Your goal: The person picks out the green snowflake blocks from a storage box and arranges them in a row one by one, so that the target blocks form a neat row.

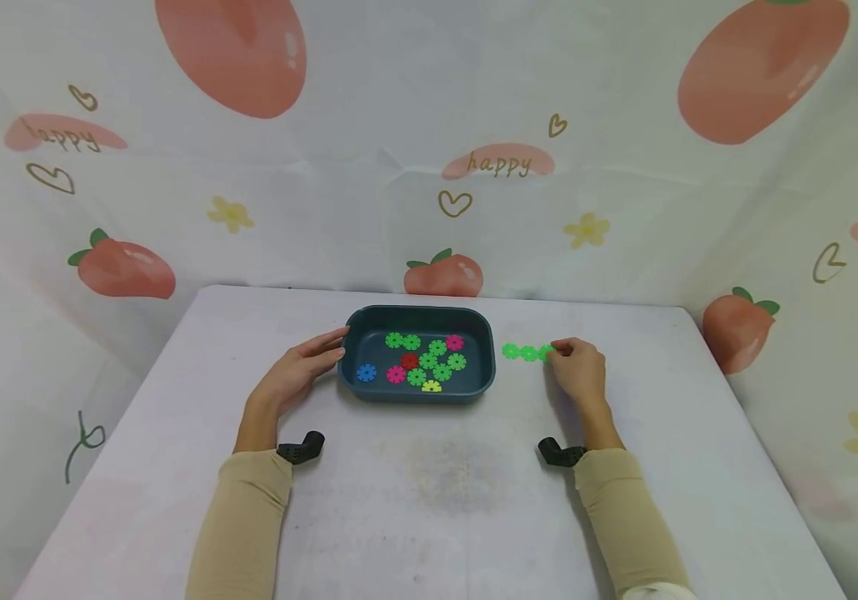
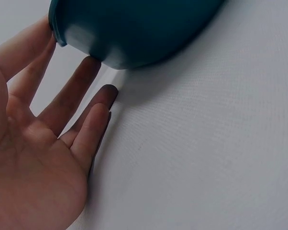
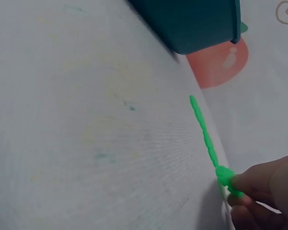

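A dark teal plastic basin [image 1: 417, 397] stands on the table with several notched plastic discs in it, mostly green, plus pink, red, blue and yellow ones. Against its left wall, my left hand [image 1: 296, 373] rests with fingers nearly straight; the left wrist view shows fingertips [image 2: 92, 64] touching the basin's side. Right of the basin, a short row of green notched discs [image 1: 529, 353] lies on the table. At the row's right end, my right hand [image 1: 581, 371] pinches a green disc [image 3: 225, 176] between thumb and fingers, partly hidden by them.
The white-covered table [image 1: 429, 517] reaches a patterned cloth backdrop [image 1: 369, 233] just behind the basin. A black wrist mount [image 1: 301, 448] sits by the left wrist, and another black mount [image 1: 561, 452] by the right. Faint stains mark the tabletop.
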The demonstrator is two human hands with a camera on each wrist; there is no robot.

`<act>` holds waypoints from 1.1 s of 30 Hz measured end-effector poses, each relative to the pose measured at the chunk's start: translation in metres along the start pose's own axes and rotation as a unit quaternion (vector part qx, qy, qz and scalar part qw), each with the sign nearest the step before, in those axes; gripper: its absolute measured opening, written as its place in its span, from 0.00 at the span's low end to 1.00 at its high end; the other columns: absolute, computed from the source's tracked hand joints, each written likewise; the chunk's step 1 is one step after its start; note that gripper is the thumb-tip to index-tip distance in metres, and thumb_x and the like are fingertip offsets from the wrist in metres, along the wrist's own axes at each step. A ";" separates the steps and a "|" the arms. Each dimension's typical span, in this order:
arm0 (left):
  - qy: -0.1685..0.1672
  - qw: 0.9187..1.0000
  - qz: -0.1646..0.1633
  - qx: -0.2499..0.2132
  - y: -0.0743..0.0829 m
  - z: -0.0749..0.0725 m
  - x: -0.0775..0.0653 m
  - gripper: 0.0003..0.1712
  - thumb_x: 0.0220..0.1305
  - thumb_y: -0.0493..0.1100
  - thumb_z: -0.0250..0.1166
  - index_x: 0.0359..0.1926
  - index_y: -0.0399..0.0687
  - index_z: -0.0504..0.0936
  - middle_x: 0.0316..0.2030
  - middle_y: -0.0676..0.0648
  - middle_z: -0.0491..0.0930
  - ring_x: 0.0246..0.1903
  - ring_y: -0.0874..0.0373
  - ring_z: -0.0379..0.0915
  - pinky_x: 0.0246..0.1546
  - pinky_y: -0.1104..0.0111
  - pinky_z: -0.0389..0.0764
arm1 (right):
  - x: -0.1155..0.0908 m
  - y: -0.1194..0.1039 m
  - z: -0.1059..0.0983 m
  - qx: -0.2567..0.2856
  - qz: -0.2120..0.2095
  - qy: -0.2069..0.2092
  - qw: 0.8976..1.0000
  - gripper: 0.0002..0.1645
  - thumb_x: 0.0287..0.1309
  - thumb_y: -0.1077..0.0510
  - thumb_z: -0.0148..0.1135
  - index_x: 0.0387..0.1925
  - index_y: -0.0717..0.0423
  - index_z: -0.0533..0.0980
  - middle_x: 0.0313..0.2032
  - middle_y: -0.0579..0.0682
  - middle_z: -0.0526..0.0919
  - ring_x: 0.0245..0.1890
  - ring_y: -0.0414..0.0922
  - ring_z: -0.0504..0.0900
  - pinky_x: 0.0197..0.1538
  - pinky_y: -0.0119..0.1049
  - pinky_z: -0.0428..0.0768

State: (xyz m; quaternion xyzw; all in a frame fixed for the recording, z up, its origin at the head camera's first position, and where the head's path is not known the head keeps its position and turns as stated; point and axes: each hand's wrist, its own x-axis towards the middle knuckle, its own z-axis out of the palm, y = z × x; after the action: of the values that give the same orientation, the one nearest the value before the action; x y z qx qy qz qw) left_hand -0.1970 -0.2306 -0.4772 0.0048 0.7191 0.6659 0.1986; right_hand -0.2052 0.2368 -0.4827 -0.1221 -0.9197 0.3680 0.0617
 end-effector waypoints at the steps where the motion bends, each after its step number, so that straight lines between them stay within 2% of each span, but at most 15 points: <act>1: 0.001 1.000 0.000 0.000 0.000 0.000 0.000 0.35 0.73 0.51 0.64 0.77 0.58 0.65 0.79 0.45 0.56 0.81 0.50 0.45 0.82 0.52 0.48 | 0.000 0.000 0.001 -0.006 0.001 -0.002 1.000 0.18 0.65 0.56 0.60 0.50 0.62 0.84 0.42 0.60 0.88 0.38 0.52 0.82 0.35 0.32 0.74; 6: 0.000 1.000 0.000 0.000 0.000 0.000 0.000 0.36 0.72 0.51 0.64 0.77 0.57 0.65 0.79 0.44 0.55 0.81 0.50 0.46 0.82 0.52 0.48 | 0.001 -0.002 0.001 -0.040 0.002 -0.010 0.999 0.19 0.66 0.54 0.61 0.51 0.62 0.84 0.45 0.60 0.86 0.43 0.55 0.82 0.39 0.40 0.77; 12: -0.002 1.000 0.002 0.005 -0.001 0.001 0.001 0.36 0.72 0.52 0.64 0.77 0.58 0.65 0.79 0.44 0.56 0.81 0.49 0.46 0.82 0.52 0.48 | 0.001 -0.005 -0.003 -0.059 -0.008 -0.015 0.998 0.20 0.68 0.56 0.56 0.53 0.62 0.82 0.48 0.62 0.83 0.47 0.58 0.81 0.45 0.50 0.80; 15: -0.003 1.000 0.001 0.009 0.000 0.000 0.001 0.35 0.73 0.52 0.64 0.77 0.58 0.64 0.79 0.44 0.55 0.81 0.49 0.46 0.82 0.51 0.48 | 0.001 -0.007 -0.005 -0.066 -0.024 -0.014 0.997 0.21 0.71 0.53 0.55 0.56 0.63 0.80 0.50 0.64 0.81 0.51 0.62 0.79 0.49 0.55 0.79; 18: -0.004 1.000 0.000 0.014 0.001 -0.003 -0.001 0.35 0.73 0.51 0.63 0.77 0.58 0.64 0.79 0.44 0.55 0.81 0.49 0.46 0.82 0.51 0.48 | 0.000 -0.012 -0.005 -0.068 -0.062 -0.015 0.996 0.24 0.73 0.51 0.56 0.59 0.63 0.78 0.53 0.66 0.79 0.55 0.65 0.77 0.53 0.58 0.78; 21: -0.003 1.000 -0.002 0.017 0.003 -0.005 -0.003 0.35 0.73 0.51 0.63 0.77 0.58 0.64 0.79 0.44 0.55 0.81 0.49 0.45 0.82 0.51 0.48 | 0.000 -0.017 -0.006 -0.063 -0.105 -0.023 0.992 0.26 0.74 0.49 0.56 0.62 0.63 0.75 0.57 0.68 0.77 0.59 0.67 0.74 0.59 0.61 0.76; 25: -0.001 1.000 -0.005 0.020 0.006 -0.005 -0.005 0.36 0.73 0.52 0.64 0.77 0.58 0.64 0.79 0.43 0.55 0.81 0.48 0.46 0.82 0.50 0.48 | -0.001 -0.026 -0.008 -0.079 -0.138 -0.037 0.987 0.30 0.74 0.45 0.56 0.67 0.60 0.72 0.65 0.67 0.71 0.65 0.68 0.69 0.67 0.64 0.71; 30: -0.004 1.000 -0.006 0.022 0.006 -0.004 -0.004 0.36 0.73 0.52 0.64 0.77 0.58 0.64 0.80 0.43 0.55 0.81 0.48 0.45 0.82 0.50 0.48 | -0.003 -0.039 -0.012 -0.126 -0.156 -0.050 0.978 0.37 0.73 0.39 0.55 0.73 0.56 0.66 0.74 0.66 0.62 0.72 0.69 0.62 0.71 0.68 0.65; 33: -0.006 1.000 -0.005 0.022 0.005 -0.003 -0.003 0.36 0.72 0.52 0.64 0.77 0.58 0.64 0.80 0.43 0.55 0.81 0.48 0.45 0.82 0.50 0.48 | -0.004 -0.045 -0.013 -0.151 -0.165 -0.055 0.973 0.40 0.73 0.36 0.53 0.76 0.54 0.62 0.77 0.65 0.56 0.77 0.69 0.55 0.76 0.69 0.58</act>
State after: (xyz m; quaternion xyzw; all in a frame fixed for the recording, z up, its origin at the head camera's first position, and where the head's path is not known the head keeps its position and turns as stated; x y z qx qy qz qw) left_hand -0.1966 -0.2332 -0.4717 0.0094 0.7321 0.6492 0.2061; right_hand -0.2066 0.2132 -0.4420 0.0440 -0.9741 0.2157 0.0523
